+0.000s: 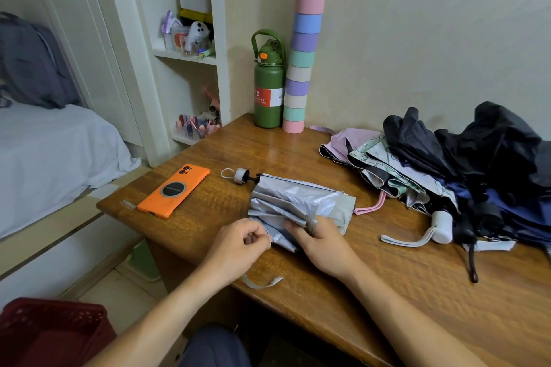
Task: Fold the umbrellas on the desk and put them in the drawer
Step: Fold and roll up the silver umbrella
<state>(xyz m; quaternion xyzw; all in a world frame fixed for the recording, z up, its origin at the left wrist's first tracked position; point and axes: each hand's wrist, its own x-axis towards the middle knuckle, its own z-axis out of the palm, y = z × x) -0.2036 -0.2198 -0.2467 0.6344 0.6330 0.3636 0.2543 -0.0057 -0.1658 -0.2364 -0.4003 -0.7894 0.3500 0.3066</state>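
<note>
Umbrella in silver fabric (298,205) lies collapsed on the desk (387,292) directly ahead of both hands, its long axis running from the near end under the hands away and leftward to the capped tip with its loop (241,176). At the near edge a grey closing strap (261,283) trails off the desk, below the left wrist. The left hand (241,243) has its fingers (253,237) curled together at the near left corner of the canopy, seemingly pinching a fold, though what sits between them is hard to make out. The right hand (320,240) is clamped on the bunched pleats at the near end, thumb on top. Both hands sit at the same end, the right one squarely over the bundle, so I judge the next move to be gathering the pleats around the shaft, with the strap reached by the left. Farther right, well apart, a pile of unfolded umbrellas (447,164) waits. An orange phone (174,192) lies to the left; beyond, a green bottle (268,89) and stacked cups (301,68) stand against the wall. No drawer shows.
</note>
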